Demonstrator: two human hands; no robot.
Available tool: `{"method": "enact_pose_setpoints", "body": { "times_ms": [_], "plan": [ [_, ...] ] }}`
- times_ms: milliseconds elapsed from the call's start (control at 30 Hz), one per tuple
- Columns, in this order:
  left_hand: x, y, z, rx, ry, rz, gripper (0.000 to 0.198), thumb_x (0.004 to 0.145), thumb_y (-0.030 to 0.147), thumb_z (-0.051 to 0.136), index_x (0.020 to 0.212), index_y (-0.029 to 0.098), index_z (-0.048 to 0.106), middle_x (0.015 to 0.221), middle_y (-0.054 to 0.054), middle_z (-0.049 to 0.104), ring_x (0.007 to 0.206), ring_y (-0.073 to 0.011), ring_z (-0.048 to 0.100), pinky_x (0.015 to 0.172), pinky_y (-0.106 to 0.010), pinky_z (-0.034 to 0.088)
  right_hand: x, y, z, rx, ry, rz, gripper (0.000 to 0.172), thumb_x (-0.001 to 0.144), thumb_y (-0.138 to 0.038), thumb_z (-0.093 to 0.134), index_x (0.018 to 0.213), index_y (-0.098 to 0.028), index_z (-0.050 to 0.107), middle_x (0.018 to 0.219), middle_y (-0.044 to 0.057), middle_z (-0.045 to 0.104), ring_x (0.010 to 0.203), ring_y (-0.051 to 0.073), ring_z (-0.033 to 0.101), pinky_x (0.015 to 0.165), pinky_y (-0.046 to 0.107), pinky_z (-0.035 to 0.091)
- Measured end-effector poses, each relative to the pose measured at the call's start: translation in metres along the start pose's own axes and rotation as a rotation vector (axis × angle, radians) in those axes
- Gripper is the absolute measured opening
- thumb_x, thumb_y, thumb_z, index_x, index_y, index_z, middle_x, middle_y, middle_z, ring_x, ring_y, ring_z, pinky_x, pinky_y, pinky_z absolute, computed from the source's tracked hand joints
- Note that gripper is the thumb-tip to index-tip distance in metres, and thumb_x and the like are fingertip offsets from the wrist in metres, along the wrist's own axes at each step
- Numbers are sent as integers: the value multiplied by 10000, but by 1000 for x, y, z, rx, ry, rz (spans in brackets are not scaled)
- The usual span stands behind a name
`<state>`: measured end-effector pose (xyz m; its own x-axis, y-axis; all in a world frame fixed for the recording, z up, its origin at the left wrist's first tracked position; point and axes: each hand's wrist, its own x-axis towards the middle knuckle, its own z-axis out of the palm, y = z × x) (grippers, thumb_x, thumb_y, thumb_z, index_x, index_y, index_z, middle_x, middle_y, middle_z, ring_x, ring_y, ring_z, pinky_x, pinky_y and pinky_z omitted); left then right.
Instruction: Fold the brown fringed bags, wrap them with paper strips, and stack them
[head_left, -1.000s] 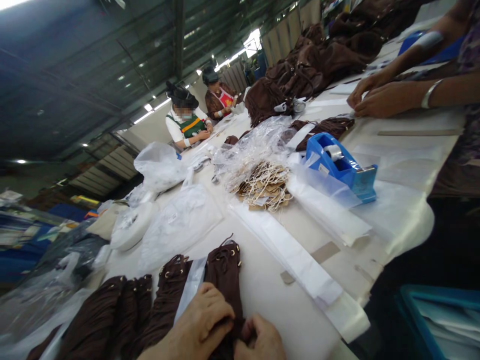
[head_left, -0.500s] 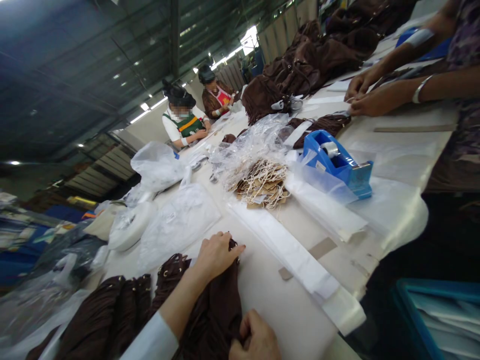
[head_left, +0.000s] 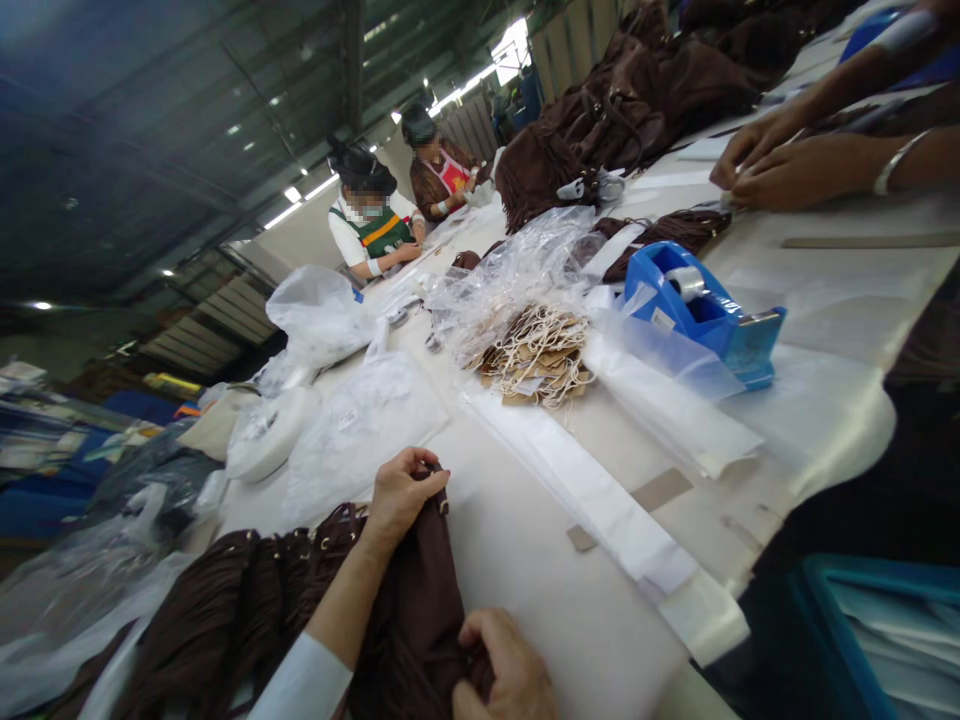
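Fingers of the left hand, farther out than before, pinch the near brown bag at its far end; right hand curls alongside, grip unclear. Cluttered pale surface, dim hall.

A: What's that brown piece made of? Looks like soft matt cloth to me, or maybe suede, can't tell.

B: Same here, no shine on it at all. The eyelets do catch light though, so yeah, gold-toned metal.

A: Tape dispenser is pure glossy blue plastic. And that crumpled wrap is clear plastic, super crinkly and shiny.

B: Tags look like plain brown card, dull, with matt cord loops. The white strips seem smooth, paper or plastic, hard to say.

A: Tabletop's a smooth, pale, mostly matt sheet. Bin looks like smooth blue plastic.
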<state>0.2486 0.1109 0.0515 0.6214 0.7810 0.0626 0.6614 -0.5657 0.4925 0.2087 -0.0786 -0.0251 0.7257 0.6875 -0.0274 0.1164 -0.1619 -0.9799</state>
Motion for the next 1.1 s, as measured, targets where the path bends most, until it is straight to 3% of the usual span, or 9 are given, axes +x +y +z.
{"method": "enact_pose_setpoints", "body": {
  "times_ms": [167,333,467,600,667,733,867,967,1100],
  "plan": [
    [-1,-11,-19,-2,164,-1,348,634,483,572,787,170,574,574,38,537,505,-117,523,499,-222,405,13,-9,3,-15,2,-51,280,442,-15,407,632,-219,432,545,-64,462,473,87,452,460,179,326],
    [-2,-21,-27,204,299,66,266,730,462,483,714,204,548,624,1,587,598,-146,558,630,-251,414,27,-7,-10,-212,160,-684,264,549,20,412,668,-214,442,624,-2,499,568,145,497,515,237,351],
    [-2,-31,-10,358,246,146,281,802,406,389,658,210,529,548,-4,565,545,-145,545,569,-235,379,35,-7,-22,-450,212,-913,222,722,8,424,685,-207,462,578,-10,466,500,136,461,491,250,328],
    [-2,-33,18,486,189,191,285,835,337,380,620,207,515,536,-23,578,538,-152,554,512,-224,341,42,-2,-40,-472,154,-993,262,677,50,390,648,-207,431,545,-12,472,472,135,443,472,249,313],
    [-2,-32,27,542,186,189,279,853,331,381,654,203,529,570,-33,601,558,-158,568,503,-222,334,41,4,-49,-344,43,-833,259,618,42,386,657,-210,432,589,-3,505,520,136,474,490,233,336],
    [-3,-31,30,596,190,175,287,871,336,372,686,197,541,597,-43,617,575,-163,579,502,-223,330,39,9,-56,-164,-94,-473,264,591,3,381,719,-210,469,681,7,557,601,134,522,536,214,369],
    [-4,-32,30,691,182,151,313,897,345,345,732,186,559,650,-57,635,635,-173,602,525,-231,337,42,3,-67,20,-263,199,154,787,-195,381,753,-214,530,671,9,585,642,148,543,586,231,364],
    [-5,-29,29,740,148,139,347,911,348,314,744,179,567,677,-77,637,690,-194,617,554,-244,360,53,-13,-69,30,-433,330,281,787,-396,482,579,-209,507,564,-6,509,573,143,466,547,242,320],
    [-3,-19,28,774,67,117,360,914,372,304,785,171,573,719,-104,651,748,-237,636,591,-275,398,64,-24,-67,49,-548,466,240,704,-392,573,596,-185,517,598,-14,501,583,129,434,506,227,290]
  ]
}}
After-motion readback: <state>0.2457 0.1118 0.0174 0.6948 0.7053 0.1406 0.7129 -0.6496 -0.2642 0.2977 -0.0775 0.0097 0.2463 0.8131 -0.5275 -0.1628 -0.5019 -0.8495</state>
